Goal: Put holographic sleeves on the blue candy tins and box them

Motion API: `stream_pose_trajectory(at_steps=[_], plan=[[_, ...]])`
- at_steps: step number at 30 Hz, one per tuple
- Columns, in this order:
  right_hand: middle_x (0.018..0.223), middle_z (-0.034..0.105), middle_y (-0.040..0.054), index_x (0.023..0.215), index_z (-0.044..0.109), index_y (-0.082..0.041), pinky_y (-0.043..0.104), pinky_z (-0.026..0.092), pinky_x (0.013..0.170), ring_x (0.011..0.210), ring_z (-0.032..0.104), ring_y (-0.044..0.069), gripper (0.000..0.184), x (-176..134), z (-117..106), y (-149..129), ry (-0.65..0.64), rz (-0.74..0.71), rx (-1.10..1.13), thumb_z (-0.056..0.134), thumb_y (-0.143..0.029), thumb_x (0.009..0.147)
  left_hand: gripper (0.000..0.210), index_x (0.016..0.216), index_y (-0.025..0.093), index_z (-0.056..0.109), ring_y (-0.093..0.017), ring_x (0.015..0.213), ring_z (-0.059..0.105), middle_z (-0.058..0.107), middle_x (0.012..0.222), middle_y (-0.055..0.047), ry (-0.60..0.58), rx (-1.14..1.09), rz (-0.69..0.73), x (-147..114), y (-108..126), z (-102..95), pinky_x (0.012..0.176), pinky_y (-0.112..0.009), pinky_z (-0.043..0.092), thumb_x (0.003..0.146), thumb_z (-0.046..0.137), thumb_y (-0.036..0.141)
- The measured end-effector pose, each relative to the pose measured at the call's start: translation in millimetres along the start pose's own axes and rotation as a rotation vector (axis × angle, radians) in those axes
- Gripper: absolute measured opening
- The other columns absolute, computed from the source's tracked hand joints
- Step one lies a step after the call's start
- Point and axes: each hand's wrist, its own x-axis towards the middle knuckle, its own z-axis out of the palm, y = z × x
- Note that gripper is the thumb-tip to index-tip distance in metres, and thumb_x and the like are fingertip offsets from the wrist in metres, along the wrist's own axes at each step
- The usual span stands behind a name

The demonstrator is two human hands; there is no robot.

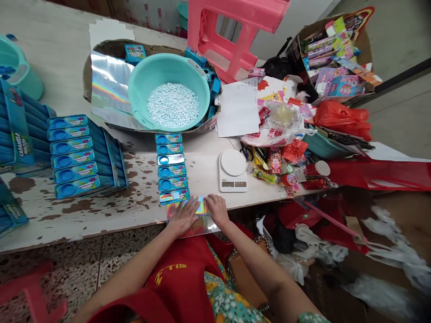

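Resting left hand (185,216) partly hides the shiny sheet (203,224)

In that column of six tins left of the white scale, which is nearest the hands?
The end tin, farthest from the turquoise basin. It lies just beyond the left hand, while the other five tins line up toward the basin.

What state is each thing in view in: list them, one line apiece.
Shiny sheet: lying under both hands
Left hand: spread flat
Right hand: bent, touching the sheet
Small blue tins: lined up in one row
Teal basin: uncovered, part-filled
White scale: upright; on or off unclear
Carton: open, filled
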Motion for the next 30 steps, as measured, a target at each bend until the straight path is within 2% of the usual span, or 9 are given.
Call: stream_pose_trajectory(at_steps=[2, 7, 13, 16, 18, 20, 24, 27, 30], plan=[[0.12, 0.052, 0.0072, 0.118, 0.051, -0.025, 0.035, 0.035, 0.088, 0.105, 0.044, 0.021, 0.03, 3, -2, -1, -0.001, 0.036, 0.018, 0.047, -0.022, 0.088, 0.057, 0.143, 0.023, 0.019, -0.02, 0.139, 0.011, 0.022, 0.15, -0.004, 0.006, -0.001, 0.007, 2, -2, -2.1, 0.112, -0.044, 0.011, 0.091, 0.035, 0.038], [0.126, 0.047, 0.0091, 0.129, 0.041, -0.024, 0.036, 0.036, 0.087, 0.11, 0.042, 0.023, 0.044, 9, -7, -2, -0.02, 0.061, -0.042, 0.05, -0.021, 0.087, 0.059, 0.143, 0.025, 0.019, -0.019, 0.139, 0.013, 0.021, 0.15, -0.002, -0.004, -0.021, 0.051, 4, -9, -5.9, 0.112, -0.042, 0.013, 0.09, 0.035, 0.044], [0.119, 0.051, 0.0077, 0.105, 0.056, -0.023, 0.036, 0.038, 0.086, 0.106, 0.044, 0.022, 0.021, 9, -11, -6, -0.029, 0.059, 0.011, 0.052, -0.019, 0.085, 0.061, 0.144, 0.026, 0.015, -0.019, 0.139, 0.014, 0.023, 0.15, -0.004, -0.006, -0.059, 0.031, 2, -9, -8.7, 0.112, -0.042, 0.011, 0.09, 0.037, 0.044], [0.114, 0.052, 0.0084, 0.105, 0.056, -0.023, 0.036, 0.04, 0.083, 0.102, 0.045, 0.023, 0.023, 10, -15, -7, -0.014, 0.054, 0.041, 0.057, -0.022, 0.082, 0.059, 0.143, 0.027, 0.017, -0.02, 0.138, 0.017, 0.025, 0.149, -0.003, -0.011, -0.102, 0.024, 3, -8, -13.1, 0.111, -0.042, 0.014, 0.09, 0.038, 0.041], [0.114, 0.051, 0.0095, 0.114, 0.051, -0.023, 0.037, 0.04, 0.082, 0.102, 0.045, 0.023, 0.035, 12, -18, -6, 0.003, 0.061, 0.047, 0.061, -0.027, 0.08, 0.056, 0.142, 0.025, 0.022, -0.023, 0.135, 0.023, 0.028, 0.148, -0.005, -0.014, -0.143, -0.029, 9, -5, -17.4, 0.108, -0.042, 0.021, 0.09, 0.038, 0.04], [0.114, 0.05, 0.01, 0.119, 0.049, -0.023, 0.038, 0.04, 0.082, 0.103, 0.044, 0.024, 0.045, 13, -20, -4, 0.003, 0.075, 0.046, 0.064, -0.032, 0.078, 0.053, 0.14, 0.022, 0.027, -0.026, 0.13, 0.031, 0.033, 0.144, -0.008, -0.017, -0.179, -0.155, 19, 1, -22.7, 0.103, -0.041, 0.029, 0.09, 0.037, 0.038], [0.105, 0.053, 0.0097, 0.117, 0.052, -0.023, 0.04, 0.041, 0.081, 0.098, 0.045, 0.026, 0.045, 14, -22, -1, -0.025, 0.082, 0.071, 0.064, -0.039, 0.077, 0.043, 0.131, 0.02, 0.038, -0.028, 0.115, 0.043, 0.049, 0.125, -0.012, -0.086, -0.202, -0.373, 43, 16, -33.4, 0.091, -0.041, 0.036, 0.089, 0.04, 0.028], [0.108, 0.051, 0.011, 0.122, 0.049, -0.022, 0.039, 0.043, 0.081, 0.098, 0.045, 0.026, 0.052, 12, -25, -1, -0.016, 0.05, 0.11, 0.063, -0.041, 0.077, 0.029, 0.114, 0.018, 0.051, -0.026, 0.107, 0.046, 0.054, 0.109, -0.011, -0.148, -0.213, -0.437, 53, 20, -39.1, 0.087, -0.039, 0.037, 0.088, 0.039, 0.024], [0.115, 0.048, 0.0117, 0.129, 0.043, -0.021, 0.038, 0.043, 0.084, 0.099, 0.046, 0.024, 0.057, 7, -29, -5, -0.001, 0.009, 0.13, 0.063, -0.037, 0.078, 0.024, 0.101, 0.018, 0.056, -0.023, 0.098, 0.049, 0.054, 0.104, -0.01, -0.147, -0.211, -0.461, 57, 19, -43.0, 0.079, -0.034, 0.039, 0.089, 0.036, 0.022]])
